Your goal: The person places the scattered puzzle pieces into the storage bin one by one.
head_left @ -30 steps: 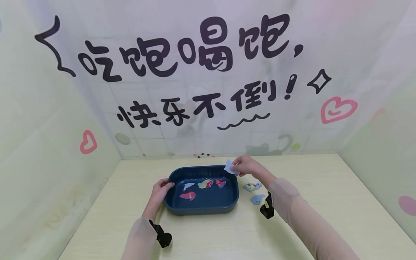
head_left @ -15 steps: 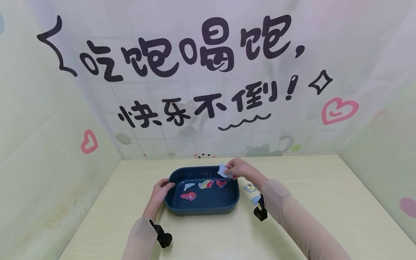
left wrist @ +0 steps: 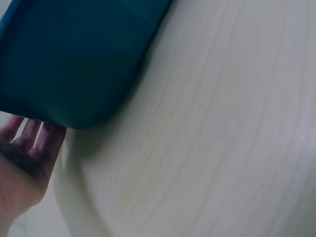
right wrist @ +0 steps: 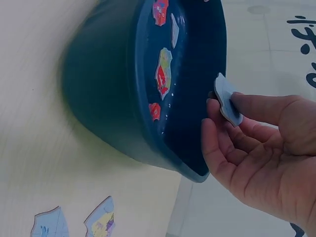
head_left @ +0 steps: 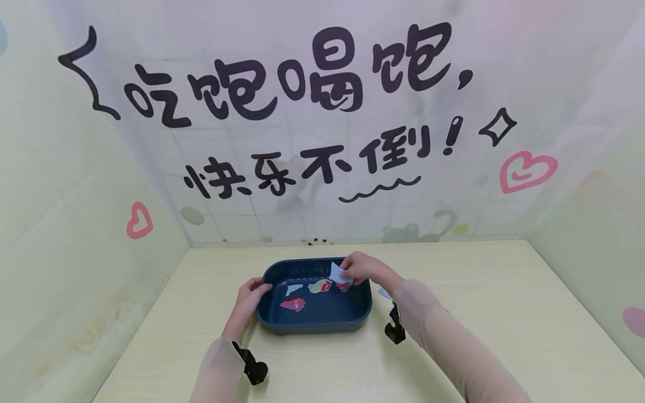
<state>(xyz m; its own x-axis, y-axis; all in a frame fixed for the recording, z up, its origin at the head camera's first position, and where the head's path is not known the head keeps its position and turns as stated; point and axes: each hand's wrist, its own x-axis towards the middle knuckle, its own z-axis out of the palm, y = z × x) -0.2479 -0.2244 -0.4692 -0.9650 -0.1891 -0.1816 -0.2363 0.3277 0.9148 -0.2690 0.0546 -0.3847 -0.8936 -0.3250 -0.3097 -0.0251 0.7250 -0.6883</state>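
Observation:
A dark blue plastic basin (head_left: 312,324) stands on the table. My left hand (head_left: 249,296) grips its left end, thumb over the rim and fingers along the outer wall; in the left wrist view the fingers (left wrist: 47,140) touch the basin's wall (left wrist: 74,64). Between thumb and fingers, my right hand (head_left: 364,267) pinches a light blue puzzle piece (head_left: 339,273) above the basin's back right part. The right wrist view shows this piece (right wrist: 227,101) edge-on. Inside the basin lie a pale piece (head_left: 293,289), a yellow-and-red piece (head_left: 319,286) and two red pieces, one at the front left (head_left: 293,304).
Two more light blue puzzle pieces lie on the table right of the basin, one plain (right wrist: 49,223) and one with yellow patches (right wrist: 101,219); the right forearm largely covers them in the head view. A printed cloth wall (head_left: 302,218) rises behind the table.
My right hand has moved left and slightly down, carrying the light blue puzzle piece from the basin's back right corner to above its inside. The left hand stays at the rim.

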